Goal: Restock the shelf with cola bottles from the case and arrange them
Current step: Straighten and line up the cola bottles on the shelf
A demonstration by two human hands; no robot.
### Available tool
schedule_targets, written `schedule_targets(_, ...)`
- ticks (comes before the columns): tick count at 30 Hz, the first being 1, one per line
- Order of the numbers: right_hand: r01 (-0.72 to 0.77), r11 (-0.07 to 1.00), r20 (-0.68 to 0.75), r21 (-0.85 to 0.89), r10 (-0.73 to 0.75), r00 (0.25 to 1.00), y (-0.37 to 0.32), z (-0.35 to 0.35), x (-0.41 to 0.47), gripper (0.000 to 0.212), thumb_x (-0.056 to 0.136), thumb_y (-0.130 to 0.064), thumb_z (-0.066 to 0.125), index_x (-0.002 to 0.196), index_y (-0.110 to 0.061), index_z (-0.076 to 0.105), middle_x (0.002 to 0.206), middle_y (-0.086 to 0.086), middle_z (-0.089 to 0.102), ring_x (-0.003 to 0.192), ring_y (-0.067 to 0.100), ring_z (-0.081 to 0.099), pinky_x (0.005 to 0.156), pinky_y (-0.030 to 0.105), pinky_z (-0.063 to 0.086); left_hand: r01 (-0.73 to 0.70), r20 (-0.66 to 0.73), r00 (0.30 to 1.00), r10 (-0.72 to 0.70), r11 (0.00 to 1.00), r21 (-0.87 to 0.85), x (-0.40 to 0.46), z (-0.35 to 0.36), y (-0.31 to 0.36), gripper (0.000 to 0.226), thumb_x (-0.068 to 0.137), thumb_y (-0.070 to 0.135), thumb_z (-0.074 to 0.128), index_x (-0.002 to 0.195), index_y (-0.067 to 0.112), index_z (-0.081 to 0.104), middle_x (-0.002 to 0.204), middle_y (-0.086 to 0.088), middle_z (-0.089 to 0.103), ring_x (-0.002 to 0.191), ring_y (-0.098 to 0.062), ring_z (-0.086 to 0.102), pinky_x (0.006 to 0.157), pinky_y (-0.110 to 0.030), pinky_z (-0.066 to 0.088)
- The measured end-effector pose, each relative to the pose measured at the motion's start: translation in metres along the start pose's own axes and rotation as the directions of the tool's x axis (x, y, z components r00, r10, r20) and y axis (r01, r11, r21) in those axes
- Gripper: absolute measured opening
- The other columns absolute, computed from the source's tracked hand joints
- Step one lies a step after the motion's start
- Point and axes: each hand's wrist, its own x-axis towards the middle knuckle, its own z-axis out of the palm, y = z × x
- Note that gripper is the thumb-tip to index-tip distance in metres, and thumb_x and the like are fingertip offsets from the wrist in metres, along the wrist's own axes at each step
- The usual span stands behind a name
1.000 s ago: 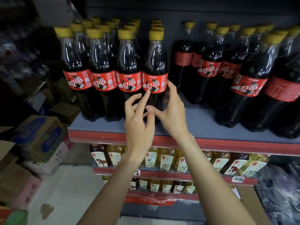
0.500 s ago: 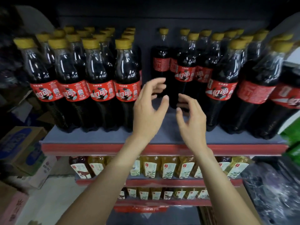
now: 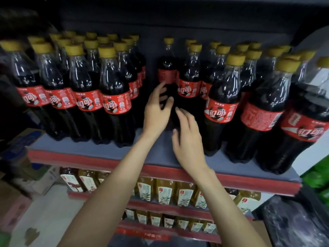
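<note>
Cola bottles with yellow caps and red labels fill the grey shelf [image 3: 89,150]. A tight group [image 3: 114,97] stands at the left and another group [image 3: 222,104] at the right, with a gap between them. Deep in that gap stands a single bottle [image 3: 167,68]. My left hand [image 3: 156,111] reaches into the gap, fingers spread and loosely bent toward that bottle, holding nothing. My right hand [image 3: 187,139] hovers just right of it above the shelf, fingers relaxed and empty. Whether the left fingertips touch the bottle is unclear.
Below, two red-edged shelves carry tea bottles [image 3: 163,191] with pale labels. Cardboard boxes [image 3: 21,157] are stacked on the floor at the left. A shrink-wrapped dark pack [image 3: 293,223] lies at the lower right, with green packaging [image 3: 318,177] at the right edge.
Both hands left the front bottle of the left group and moved right into the gap. They now reach deeper toward the single rear bottle.
</note>
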Motion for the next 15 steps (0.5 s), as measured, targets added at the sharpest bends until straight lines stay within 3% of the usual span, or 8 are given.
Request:
schedule_targets(3,0.044,0.999,0.0,-0.018,-0.044,0.999,-0.009,0.02,0.033,0.057,0.084,-0.003,0.049,0.14,0.0,0.041,0.139,0.021,0.043,0.125,0.037,0.046,0.101,0.045,0.043,-0.283,-0.111,0.942,0.317,0.926,0.248,-0.027,-0.034,0.007,0.038,0.091,0.009,0.054,0.129,0.012,0.054,0.118,0.004,0.058,0.105,-0.01,0.059,0.094,-0.027,0.048)
schedule_targets(7,0.05,0.987,-0.011,-0.153,-0.053,0.999,-0.019,0.042,0.081,0.058,0.084,-0.002,0.055,0.141,-0.004,0.042,0.139,0.024,0.041,0.122,0.04,0.044,0.088,0.046,0.048,-0.493,-0.114,0.746,0.657,0.658,0.569,-0.046,-0.069,0.008,0.027,0.088,0.001,0.057,0.114,0.005,0.065,0.106,-0.007,0.068,0.097,-0.02,0.06,0.094,-0.015,0.039)
schedule_targets(10,0.037,0.95,-0.019,-0.312,-0.045,0.999,-0.018,0.056,0.115,0.056,0.085,0.001,0.055,0.14,-0.005,0.044,0.147,0.026,0.032,0.13,0.042,0.036,0.097,0.046,0.043,-0.41,-0.205,0.678,0.706,0.594,0.692,-0.044,-0.087,0.003,0.033,0.085,0.003,0.063,0.117,0.011,0.064,0.115,-0.011,0.064,0.105,-0.026,0.052,0.1,-0.022,0.036)
schedule_targets(12,0.026,0.938,-0.091,-0.346,-0.061,0.994,-0.017,0.062,0.134,0.053,0.082,0.007,0.056,0.134,-0.001,0.049,0.148,0.033,0.027,0.136,0.047,0.03,0.101,0.047,0.042,-0.305,-0.237,0.699,0.674,0.582,0.754,-0.04,-0.095,-0.003,0.043,0.083,0.01,0.066,0.125,0.016,0.058,0.129,-0.013,0.054,0.117,-0.027,0.042,0.106,-0.027,0.03)
schedule_targets(15,-0.033,0.914,-0.023,-0.403,0.026,0.999,-0.013,0.066,0.16,0.053,0.088,0.003,0.05,0.14,-0.002,0.04,0.152,0.038,0.005,0.144,0.049,0.005,0.113,0.044,0.027,-0.235,-0.218,0.739,0.637,0.548,0.803,-0.034,-0.102,-0.008,0.053,0.082,0.02,0.068,0.133,0.015,0.052,0.139,-0.014,0.047,0.126,-0.027,0.034,0.108,-0.031,0.026)
